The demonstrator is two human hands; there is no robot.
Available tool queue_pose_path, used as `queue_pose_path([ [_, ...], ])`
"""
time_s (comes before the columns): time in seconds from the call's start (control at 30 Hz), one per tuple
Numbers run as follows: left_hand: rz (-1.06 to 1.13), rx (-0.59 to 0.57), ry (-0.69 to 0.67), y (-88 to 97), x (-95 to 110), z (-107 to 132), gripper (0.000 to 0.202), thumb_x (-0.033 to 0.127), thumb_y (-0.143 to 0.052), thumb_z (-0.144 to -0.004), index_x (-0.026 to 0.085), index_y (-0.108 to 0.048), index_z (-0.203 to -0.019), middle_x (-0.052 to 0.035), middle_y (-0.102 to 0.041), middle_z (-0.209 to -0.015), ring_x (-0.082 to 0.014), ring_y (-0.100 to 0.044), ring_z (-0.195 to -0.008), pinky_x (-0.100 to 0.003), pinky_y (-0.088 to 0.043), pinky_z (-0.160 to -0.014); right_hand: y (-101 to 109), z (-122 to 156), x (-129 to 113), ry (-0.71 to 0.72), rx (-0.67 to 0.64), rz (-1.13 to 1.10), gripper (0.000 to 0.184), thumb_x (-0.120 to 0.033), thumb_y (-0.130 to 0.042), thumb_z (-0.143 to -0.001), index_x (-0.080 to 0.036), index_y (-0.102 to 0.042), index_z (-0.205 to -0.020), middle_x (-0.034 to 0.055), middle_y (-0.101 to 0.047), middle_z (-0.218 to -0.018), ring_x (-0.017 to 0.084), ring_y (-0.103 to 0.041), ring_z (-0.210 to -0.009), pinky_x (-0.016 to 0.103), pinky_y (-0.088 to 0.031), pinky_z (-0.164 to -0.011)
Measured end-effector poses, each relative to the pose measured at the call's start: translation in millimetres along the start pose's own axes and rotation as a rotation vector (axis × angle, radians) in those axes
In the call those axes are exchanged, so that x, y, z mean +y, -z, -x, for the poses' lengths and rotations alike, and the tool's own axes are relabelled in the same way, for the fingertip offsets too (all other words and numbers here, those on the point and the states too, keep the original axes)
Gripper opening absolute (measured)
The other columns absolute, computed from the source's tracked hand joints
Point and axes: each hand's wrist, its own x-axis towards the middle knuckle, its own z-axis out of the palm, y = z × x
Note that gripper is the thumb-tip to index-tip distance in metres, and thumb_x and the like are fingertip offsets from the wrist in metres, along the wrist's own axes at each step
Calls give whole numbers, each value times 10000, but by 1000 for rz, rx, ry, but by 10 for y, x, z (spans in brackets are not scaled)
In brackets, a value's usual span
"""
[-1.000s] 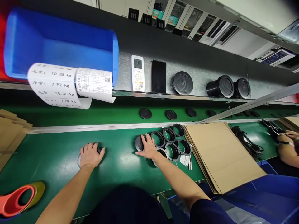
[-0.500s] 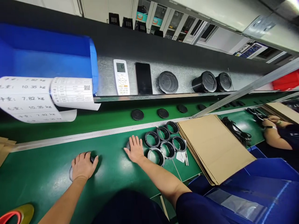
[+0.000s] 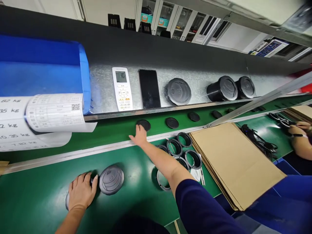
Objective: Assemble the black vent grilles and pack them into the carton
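My left hand (image 3: 81,191) is cupped over a grey round piece on the green table, fingers curled over its far side. A rim shows left of the palm and a dark part shows by the thumb; the rest is covered. Just right of it a grey round louvred air vent (image 3: 111,179) lies face up. My right hand (image 3: 139,136) reaches forward under the shelf, thumb spread and fingertips over the near edge of a black round disc (image 3: 144,124). More black discs (image 3: 172,123) lie in a row on the green strip. Black rings (image 3: 174,148) stand partly behind my right forearm.
A metal shelf (image 3: 102,97) overhangs the strip, bearing a blue bin (image 3: 84,78), label rolls (image 3: 56,112), a remote (image 3: 122,89), a phone (image 3: 149,89) and several vents (image 3: 179,91). Cardboard sheets (image 3: 236,162) lie at right, before a slanted post (image 3: 258,99). Another person's hands (image 3: 302,126) work beyond.
My right hand has left the dark piece on the table and moved forward to the black disc. A louvred vent now shows uncovered beside my left hand, which stays over its piece.
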Motion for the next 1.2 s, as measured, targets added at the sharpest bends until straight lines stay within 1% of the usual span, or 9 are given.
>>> queue_pose_path([
  [0.13,-21,17,-8,-15,2,-5,513,524,-325,-887,177,-597,-1149,-113,-593,-1172,-304,-458,-1143,-454,-290,-974,71,-626,461,-241,-155,135,1112,-623,-674,-656,-193,-100,-1505,181,-52,-1563,386,-38,-1421,575,-135,-1105],
  [0.23,-45,37,-20,-8,19,-10,503,517,-338,-887,175,-598,-1150,-111,-593,-1172,-294,-462,-1133,-445,-292,-981,-25,-866,581,-309,-261,142,1191,-708,-654,-609,-232,-37,-1509,184,37,-1565,388,37,-1427,592,-115,-1097],
  [0.4,-93,21,-17,30,43,-17,494,514,-349,-888,172,-604,-1136,-113,-596,-1164,-294,-461,-1130,-438,-293,-983,-84,-946,506,-291,-279,136,1193,-683,-688,-568,-209,-109,-1497,210,-173,-1500,365,-197,-1376,515,-270,-1053],
  [0.57,-91,4,5,46,27,-7,524,532,-324,-889,169,-600,-1147,-121,-594,-1161,-308,-462,-1124,-445,-291,-976,280,-467,564,-116,-247,90,1135,-680,-700,-552,-262,-183,-1472,161,-278,-1439,344,-296,-1319,475,-318,-1026],
  [0.7,-48,-34,31,38,15,-3,567,563,-316,-871,165,-605,-1153,-136,-585,-1179,-321,-448,-1142,-457,-275,-988,666,281,820,58,-151,125,1132,-674,-703,-565,-263,-178,-1479,148,-223,-1470,335,-251,-1345,446,-277,-1064],
  [0.8,-8,-69,51,50,19,-3,589,578,-317,-856,168,-606,-1165,-140,-574,-1203,-322,-438,-1155,-468,-264,-998,804,825,1043,61,-112,195,1136,-638,-721,-570,-241,-175,-1484,163,-213,-1475,344,-239,-1348,447,-258,-1068],
  [0.97,12,-80,74,82,30,-1,604,575,-316,-851,160,-599,-1186,-142,-571,-1220,-321,-425,-1175,-473,-252,-1012,694,1327,1231,-120,-143,285,1133,-628,-735,-553,-210,-220,-1471,198,-231,-1471,384,-237,-1346,482,-247,-1052],
  [1.07,27,-82,68,84,24,1,613,587,-297,-855,167,-601,-1182,-141,-569,-1229,-323,-422,-1181,-475,-259,-1003,538,1434,1201,-194,-174,279,1121,-646,-721,-563,-187,-240,-1465,223,-252,-1462,394,-263,-1333,499,-260,-1034],
  [1.2,54,-77,60,88,18,1,638,607,-280,-855,161,-600,-1181,-147,-567,-1238,-330,-418,-1189,-478,-259,-999,313,1499,1047,-160,-143,242,1119,-688,-691,-575,-177,-246,-1466,226,-238,-1482,385,-254,-1354,487,-242,-1058],
])
